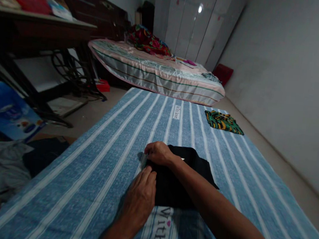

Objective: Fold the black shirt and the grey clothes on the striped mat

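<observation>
A black folded piece of clothing [170,189] lies flat on the striped cover in front of me. My right hand [158,153] reaches across it, fingers curled closed on its far left corner. Along its left edge rests my left hand [142,192], fingers bent and pressed together at the edge, just below the right hand. The fingertips of both hands are partly hidden. My right forearm covers part of the cloth, and a small pale mark shows beside it.
A blue striped cover [96,169] spreads over the surface. A folded green, black and yellow patterned cloth [223,122] lies at its far right. Beyond stands a bed [158,74]. Left are a sewing machine table [45,20], a blue box [9,110] and grey clothes [1,169].
</observation>
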`<state>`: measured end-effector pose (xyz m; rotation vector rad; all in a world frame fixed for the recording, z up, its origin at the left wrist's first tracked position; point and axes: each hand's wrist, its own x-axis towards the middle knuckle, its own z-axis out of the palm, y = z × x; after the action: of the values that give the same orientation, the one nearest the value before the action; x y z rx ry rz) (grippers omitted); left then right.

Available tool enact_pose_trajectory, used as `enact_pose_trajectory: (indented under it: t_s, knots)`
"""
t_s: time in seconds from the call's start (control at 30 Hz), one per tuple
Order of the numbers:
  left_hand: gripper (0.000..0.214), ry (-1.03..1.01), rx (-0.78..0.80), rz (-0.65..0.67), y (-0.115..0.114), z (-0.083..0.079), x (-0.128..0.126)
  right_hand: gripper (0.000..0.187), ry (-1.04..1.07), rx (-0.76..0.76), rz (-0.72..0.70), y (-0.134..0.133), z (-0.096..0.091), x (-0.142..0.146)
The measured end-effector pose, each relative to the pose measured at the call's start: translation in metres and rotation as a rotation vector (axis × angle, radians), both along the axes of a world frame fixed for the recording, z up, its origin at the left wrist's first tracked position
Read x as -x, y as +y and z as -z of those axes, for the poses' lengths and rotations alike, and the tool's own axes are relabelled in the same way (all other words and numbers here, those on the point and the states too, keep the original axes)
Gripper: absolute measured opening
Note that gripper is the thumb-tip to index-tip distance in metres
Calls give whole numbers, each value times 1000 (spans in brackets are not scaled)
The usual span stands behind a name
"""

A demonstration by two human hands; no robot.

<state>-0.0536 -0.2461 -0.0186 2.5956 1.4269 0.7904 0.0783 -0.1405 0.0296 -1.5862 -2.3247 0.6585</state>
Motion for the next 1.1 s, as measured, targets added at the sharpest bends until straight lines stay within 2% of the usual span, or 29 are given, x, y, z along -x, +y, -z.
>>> enact_pose_trajectory:
  t_s: [0.13, 0.23, 0.33, 0.47, 0.57, 0.63, 0.73, 0.8, 0.97, 1.1]
  knots:
    - [36, 22, -8, 15, -1, 11, 2, 22, -22, -24, 23, -1, -2, 3]
    - [40, 55, 56, 25, 1, 6, 4, 24, -29, -66, 60, -7, -12, 5]
    - [44, 81, 135, 43, 3, -3, 7, 24, 22, -154, 93, -21, -30, -3]
    - [47, 111, 239, 82, 9, -14, 11, 18, 261, -321, 174, -53, -54, -40]
    - [44, 106, 280, 82, 15, -21, 12, 16, 392, -427, 322, -86, -62, -81]
    - [42, 88, 274, 79, 20, -26, 10, 14, 438, -506, 466, -109, -61, -106]
    - [38, 62, 225, 60, 29, -32, 4, 13, 431, -595, 650, -143, -48, -127]
    - [34, 60, 166, 37, 33, -33, 0, 14, 409, -610, 687, -163, -33, -129]
    - [31, 102, 6, 6, 37, -25, -6, 28, 239, -628, 601, -190, 15, -106]
    - [36, 114, 44, 22, 37, -14, -2, 50, 11, -541, 584, -195, 50, -94]
